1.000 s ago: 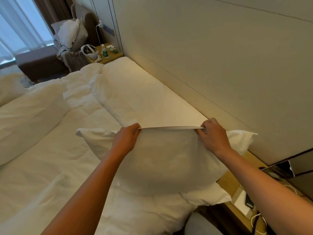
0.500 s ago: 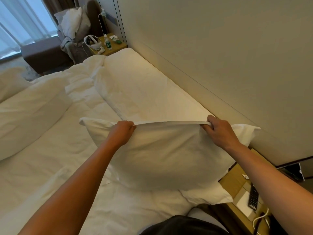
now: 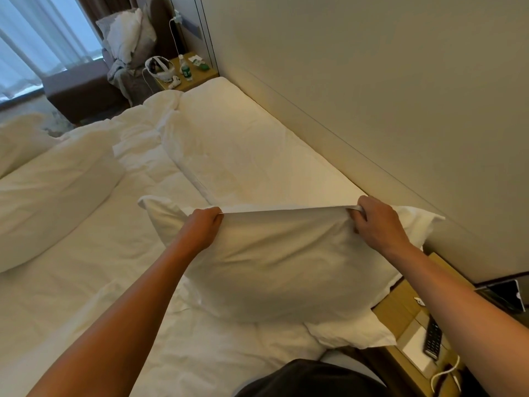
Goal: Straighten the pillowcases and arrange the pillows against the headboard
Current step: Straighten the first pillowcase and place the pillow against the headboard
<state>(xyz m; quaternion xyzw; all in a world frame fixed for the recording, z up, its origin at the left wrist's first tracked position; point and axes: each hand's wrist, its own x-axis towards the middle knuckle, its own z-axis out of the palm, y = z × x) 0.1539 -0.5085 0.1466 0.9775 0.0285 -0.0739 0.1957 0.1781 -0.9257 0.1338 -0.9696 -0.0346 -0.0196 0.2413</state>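
Near corner of the bed, headboard side: pillow (image 3: 286,267) stands on its lower edge on the sheet. Left hand (image 3: 201,229) and right hand (image 3: 378,224) each pinch the top hem of its pillowcase, both grips closed on cloth, hem drawn taut between them. Straightening under way. A second pillow (image 3: 246,150) already lies along the headboard (image 3: 386,110); a third (image 3: 54,202) lies out at the bed's left side, unplaced. Versus a second ago: hands spread further apart, right hand nearer the headboard.

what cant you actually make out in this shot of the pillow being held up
Head view, the only one:
- Far face of the pillow: turned away from the camera.
- Fingertips of the left hand and right hand: curled into the pillowcase hem.
- Small items on the far nightstand: too small to identify.
- Near nightstand: partly covered by the right forearm and pillow.
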